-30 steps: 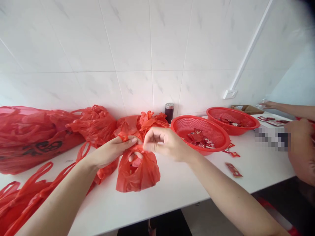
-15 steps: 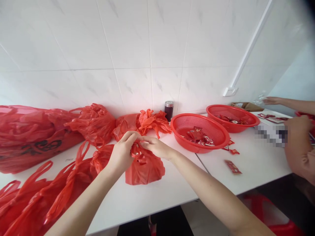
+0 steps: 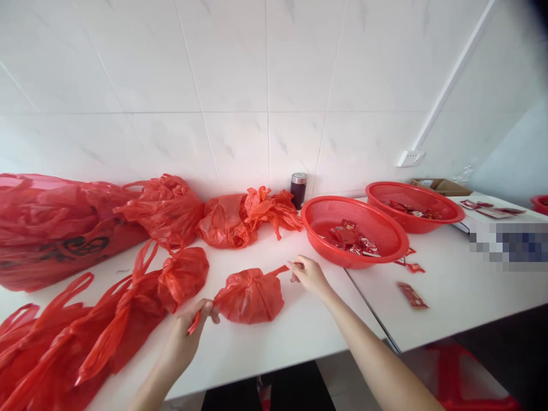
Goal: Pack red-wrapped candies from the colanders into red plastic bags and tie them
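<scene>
A small red plastic bag point(image 3: 250, 295), bunched into a ball, lies on the white table point(image 3: 274, 348) in front of me. My left hand point(image 3: 188, 337) pinches one of its handles at the near left. My right hand point(image 3: 309, 275) pinches the other handle at the far right. The two handles are drawn apart, taut across the top of the bag.
Tied red bags point(image 3: 182, 274) and loose empty ones point(image 3: 51, 348) lie to the left, with bigger full bags point(image 3: 55, 228) against the tiled wall. Two red baskets point(image 3: 385, 251) point(image 3: 449, 220) with red sachets stand to the right. A dark jar point(image 3: 298, 190) stands by the wall.
My hands were together at the mouth of the bag; they have moved apart, pulling the handles out to either side. The other person's arms at the right have left the view.
</scene>
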`<state>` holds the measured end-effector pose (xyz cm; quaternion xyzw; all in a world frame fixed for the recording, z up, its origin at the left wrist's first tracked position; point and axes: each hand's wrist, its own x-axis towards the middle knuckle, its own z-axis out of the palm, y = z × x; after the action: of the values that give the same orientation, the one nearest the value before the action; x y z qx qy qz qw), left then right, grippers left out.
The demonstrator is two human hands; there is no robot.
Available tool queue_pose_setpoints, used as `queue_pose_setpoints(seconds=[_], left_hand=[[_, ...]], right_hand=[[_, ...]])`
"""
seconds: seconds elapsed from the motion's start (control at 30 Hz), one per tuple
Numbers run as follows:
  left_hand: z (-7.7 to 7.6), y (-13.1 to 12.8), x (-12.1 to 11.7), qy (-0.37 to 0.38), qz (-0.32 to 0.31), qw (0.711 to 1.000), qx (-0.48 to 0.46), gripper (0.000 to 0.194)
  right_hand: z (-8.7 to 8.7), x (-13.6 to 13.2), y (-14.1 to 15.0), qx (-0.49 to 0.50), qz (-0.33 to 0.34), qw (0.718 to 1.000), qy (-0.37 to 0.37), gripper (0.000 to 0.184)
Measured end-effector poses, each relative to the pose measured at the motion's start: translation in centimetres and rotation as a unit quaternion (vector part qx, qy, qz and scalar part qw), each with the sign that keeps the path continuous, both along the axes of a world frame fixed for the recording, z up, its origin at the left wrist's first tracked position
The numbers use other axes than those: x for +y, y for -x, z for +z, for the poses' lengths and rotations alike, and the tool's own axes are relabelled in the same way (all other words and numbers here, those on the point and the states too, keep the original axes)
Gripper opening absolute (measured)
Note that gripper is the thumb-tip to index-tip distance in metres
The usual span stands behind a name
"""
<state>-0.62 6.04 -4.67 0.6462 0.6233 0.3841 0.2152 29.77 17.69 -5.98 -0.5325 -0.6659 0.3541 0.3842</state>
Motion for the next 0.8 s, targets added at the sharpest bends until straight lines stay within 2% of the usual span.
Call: queue_pose_setpoints(seconds=[0.07, 0.13, 0.23, 0.3, 0.4, 0.57, 0.67, 0.8], left_hand=[[-1.0, -1.9, 0.7, -0.029, 0.056, 0.998, -0.02, 0.04], [-1.3, -4.1, 2.3, -0.052, 0.089, 0.994, -0.026, 0.04], [-1.5, -6.5, 5.2, -0.042, 0.088, 0.995, 0.011, 0.04], [-1.9, -6.9, 6.6, -0.019, 0.086, 0.994, 0.057, 0.038], [-2.5, -6.3, 7.9, 0.024, 0.081, 0.988, 0.128, 0.033], [-2.9, -4.9, 9.3, 0.082, 0.076, 0.974, 0.195, 0.03], [-2.9, -4.9, 10.4, 0.11, 0.084, 0.971, 0.196, 0.031], [-3.1, -4.6, 12.2, 0.139, 0.089, 0.974, 0.152, 0.03]], right_hand=[[-0.5, -0.6, 1.7, -0.001, -0.044, 0.999, -0.008, 0.034], [-0.8, -1.4, 4.4, -0.041, -0.07, 0.996, -0.031, 0.034], [-1.6, -2.4, 7.9, -0.182, -0.057, 0.979, -0.079, 0.032], [-2.5, -2.4, 8.8, -0.243, -0.04, 0.965, -0.09, 0.025], [-3.5, -1.6, 8.2, -0.263, -0.028, 0.96, -0.091, 0.022], [-3.9, 0.7, 6.4, -0.289, -0.037, 0.953, -0.084, 0.021], [-4.5, 2.0, 6.4, -0.3, -0.051, 0.95, -0.066, 0.019], [-5.6, 2.8, 7.0, -0.292, -0.073, 0.953, -0.045, 0.014]])
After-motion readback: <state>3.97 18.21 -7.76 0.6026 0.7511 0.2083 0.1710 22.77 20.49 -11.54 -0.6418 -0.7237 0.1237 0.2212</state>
